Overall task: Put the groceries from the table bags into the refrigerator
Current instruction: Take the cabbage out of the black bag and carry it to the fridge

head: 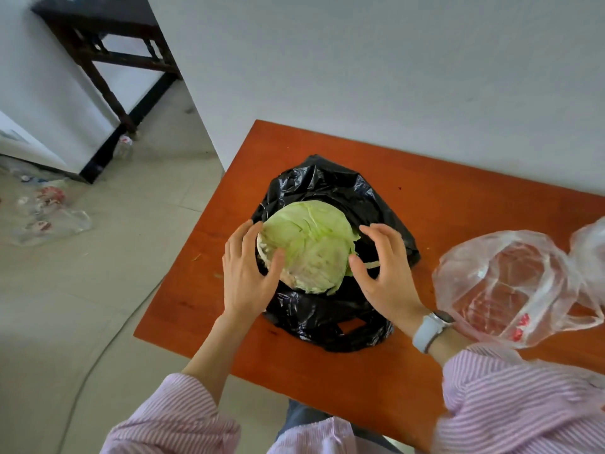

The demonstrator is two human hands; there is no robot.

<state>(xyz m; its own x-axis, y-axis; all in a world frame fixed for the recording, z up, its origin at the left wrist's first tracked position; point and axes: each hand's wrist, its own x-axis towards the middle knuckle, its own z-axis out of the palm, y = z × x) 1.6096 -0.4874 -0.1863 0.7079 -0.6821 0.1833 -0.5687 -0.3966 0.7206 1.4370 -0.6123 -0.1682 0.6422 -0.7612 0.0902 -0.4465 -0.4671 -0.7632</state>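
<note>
You have one cabbage (307, 245) in front of you, sitting in one black bag (330, 317). You also have one clear plastic bag (510, 286) to the right of it, so two bags on one orange table (435, 204). Both your hands are in view, the left hand (250, 276) and the right hand (384, 273), with one watch (430, 329) on the right wrist. On the floor you can see one plastic bottle (124, 147) and one dark wooden table (108, 44) behind it
</note>
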